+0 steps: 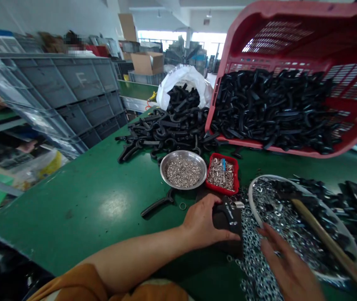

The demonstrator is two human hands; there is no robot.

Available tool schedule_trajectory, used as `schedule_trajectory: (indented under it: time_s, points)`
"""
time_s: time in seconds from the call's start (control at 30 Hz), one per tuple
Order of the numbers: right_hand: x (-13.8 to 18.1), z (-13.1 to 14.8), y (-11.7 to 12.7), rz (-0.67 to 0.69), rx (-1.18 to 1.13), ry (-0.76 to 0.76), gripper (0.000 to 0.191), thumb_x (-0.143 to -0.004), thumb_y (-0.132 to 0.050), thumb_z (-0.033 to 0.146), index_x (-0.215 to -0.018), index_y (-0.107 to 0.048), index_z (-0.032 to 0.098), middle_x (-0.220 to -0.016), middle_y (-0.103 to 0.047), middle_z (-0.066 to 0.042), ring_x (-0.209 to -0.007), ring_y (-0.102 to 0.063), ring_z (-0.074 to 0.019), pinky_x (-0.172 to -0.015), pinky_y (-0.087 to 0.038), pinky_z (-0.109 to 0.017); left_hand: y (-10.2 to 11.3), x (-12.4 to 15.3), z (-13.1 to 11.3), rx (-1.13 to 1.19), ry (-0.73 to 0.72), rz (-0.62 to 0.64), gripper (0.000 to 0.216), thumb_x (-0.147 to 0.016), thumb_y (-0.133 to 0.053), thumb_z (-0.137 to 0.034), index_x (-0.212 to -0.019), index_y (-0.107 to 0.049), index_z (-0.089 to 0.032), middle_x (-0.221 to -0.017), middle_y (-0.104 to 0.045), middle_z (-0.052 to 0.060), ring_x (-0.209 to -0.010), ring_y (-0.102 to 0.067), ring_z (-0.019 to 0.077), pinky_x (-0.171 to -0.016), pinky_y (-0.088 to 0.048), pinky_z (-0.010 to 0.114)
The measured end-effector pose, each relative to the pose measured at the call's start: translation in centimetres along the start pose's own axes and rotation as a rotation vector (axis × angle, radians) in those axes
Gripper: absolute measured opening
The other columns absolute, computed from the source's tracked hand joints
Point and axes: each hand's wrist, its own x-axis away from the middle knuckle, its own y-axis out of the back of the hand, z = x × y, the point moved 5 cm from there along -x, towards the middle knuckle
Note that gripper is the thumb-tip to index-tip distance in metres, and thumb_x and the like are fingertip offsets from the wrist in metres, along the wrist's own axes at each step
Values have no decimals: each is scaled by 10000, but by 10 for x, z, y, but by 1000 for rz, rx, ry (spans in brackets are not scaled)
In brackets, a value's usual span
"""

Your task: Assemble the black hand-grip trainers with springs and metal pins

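Head view, 1 bench station on a green-topped work table (103, 200).

- Left hand (201, 223): fingers closed around a small black plastic piece (228, 216), held down on the table just in front of the small red square tray of silver pins (211, 163).
- Right hand (286, 263): fingers spread and open, gripping nothing, low over the loose silver metal washers (253, 251) spilled beside the black piece.
- White round basin (251, 193): heaped with more washers; a long wooden handle (328, 238) lies across it.
- Round steel dish of tiny silver parts (165, 164): just left of the red tray.
- Single black plastic handle (158, 205) and 1 small metal ring (182, 205): lying apart on the table, near the left hand.
- Tilted red slatted plastic crate (291, 42): full of black handles, beside a loose heap of black plastic handles (172, 125) and a white bag (184, 77).

Risks, as judged: washers lie right at the near table edge, so a sweep of the open hand could push them off. The tilted crate could shed handles onto the 2 small dishes. The wooden handle could roll off the basin if it is jogged.
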Motion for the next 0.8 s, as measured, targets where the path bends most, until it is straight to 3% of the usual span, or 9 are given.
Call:
schedule_trajectory:
  time_s: [0.1, 0.2, 0.27, 0.33, 0.4, 0.5, 0.6, 0.7, 0.8]
  points:
    - [-3, 32, -75, 45, -529, -270, 448, -723, -503, 574, -939, -598, 193, -873, -650, -67, -649, -607, -181, -465, -477, -266, -5, 11, -8, -150, -129, 41, 669, -586, -650, -585, -1076, -456, -173, -1004, -547, 80, -925, -537, 237, -781, -453, 372]
    - [-17, 41, -103, -16, -785, -336, 347, -693, -582, 525, -763, -545, 187, -589, -544, 32, -431, -472, -88, -328, -334, -183, 15, 22, 3, -300, -191, 91, 558, -679, -555, -602, -1029, -492, -172, -1022, -544, 82, -966, -504, 225, -818, -429, 344]
    - [-23, 37, -105, 7, -838, -331, 339, -699, -584, 515, -745, -521, 184, -547, -490, 55, -403, -432, -71, -304, -283, -163, 46, 24, 28, -491, -60, 52, 430, -773, -438, -580, -905, -543, -185, -930, -569, 67, -900, -513, 212, -803, -412, 341]
    - [-26, 31, -102, 41, -825, -311, 338, -702, -588, 508, -756, -519, 182, -561, -490, 54, -412, -439, -69, -297, -275, -156, 81, 22, 60, -695, 181, -68, 418, -797, -405, -559, -881, -563, -182, -911, -578, 82, -934, -499, 237, -796, -395, 346]
    - [-26, 27, -102, 66, -794, -292, 327, -699, -601, 493, -766, -515, 184, -578, -499, 55, -415, -441, -65, -291, -265, -149, 99, 18, 88, -736, 340, -15, 441, -771, -429, -579, -907, -578, -187, -938, -590, 87, -927, -517, 241, -752, -401, 321]
    - [-28, 25, -104, 107, -753, -290, 314, -702, -608, 481, -786, -507, 196, -599, -519, 59, -429, -459, -63, -300, -282, -142, 100, 10, 111, -621, 406, 130, 439, -750, -437, -597, -853, -593, -200, -885, -616, 62, -807, -567, 207, -632, -399, 269]
    - [-34, 26, -101, 99, -686, -246, 314, -700, -614, 478, -815, -510, 205, -603, -528, 65, -436, -472, -62, -323, -325, -145, 93, 9, 116, -521, 424, 181, 402, -747, -447, -579, -825, -594, -213, -831, -628, 34, -738, -578, 187, -562, -378, 251]
    - [-43, 27, -94, 85, -695, -188, 331, -680, -642, 465, -848, -516, 209, -640, -543, 60, -477, -498, -72, -351, -374, -155, 88, 14, 111, -552, 392, 128, 426, -750, -433, -590, -893, -577, -215, -889, -627, 44, -786, -583, 202, -581, -389, 260]
    - [-47, 25, -93, 147, -811, -249, 348, -642, -688, 434, -849, -513, 215, -663, -566, 51, -543, -537, -95, -388, -417, -170, 84, 17, 104, -638, 347, 44, 556, -702, -469, -634, -1053, -514, -205, -990, -608, 77, -856, -577, 234, -635, -410, 287]
